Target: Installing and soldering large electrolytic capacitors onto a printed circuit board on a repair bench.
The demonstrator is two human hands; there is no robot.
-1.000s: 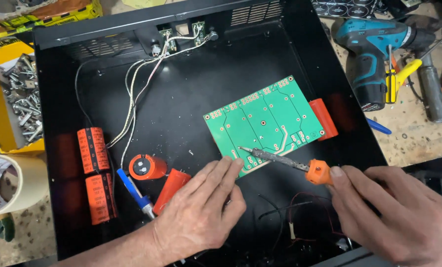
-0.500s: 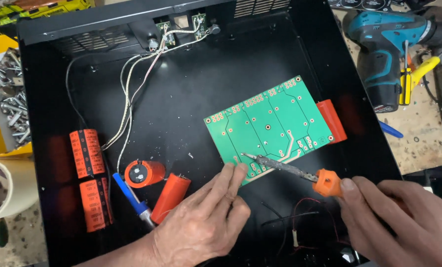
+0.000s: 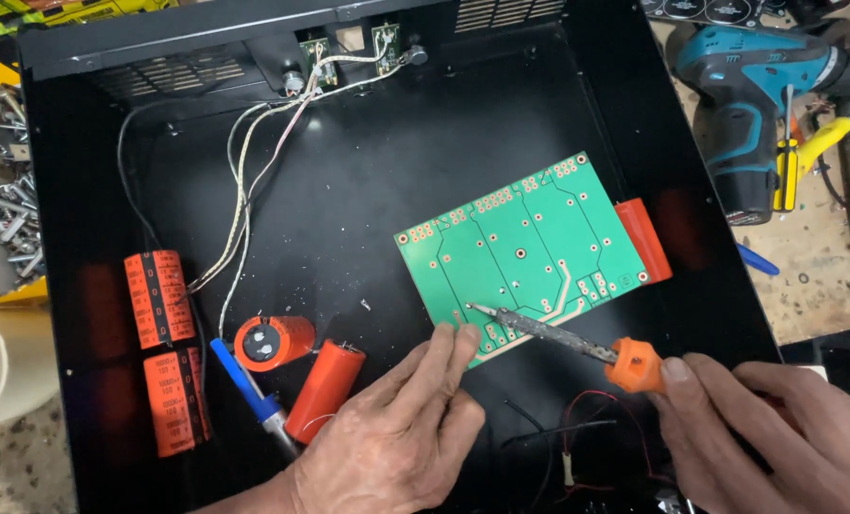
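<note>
Around both hands: black metal case [image 3: 368, 200], open-topped. Green circuit board [image 3: 529, 252] lies flat just ahead of the fingers; thin, stiff, likely brittle — best held by its edges. Left hand [image 3: 396, 438] open, fingertips pinning the board's near edge. Right hand [image 3: 777, 433] closed on soldering iron [image 3: 577, 345], tip touching the board. Beside the left hand: four orange capacitors [image 3: 158, 297], one blue screwdriver [image 3: 249, 390].
</note>
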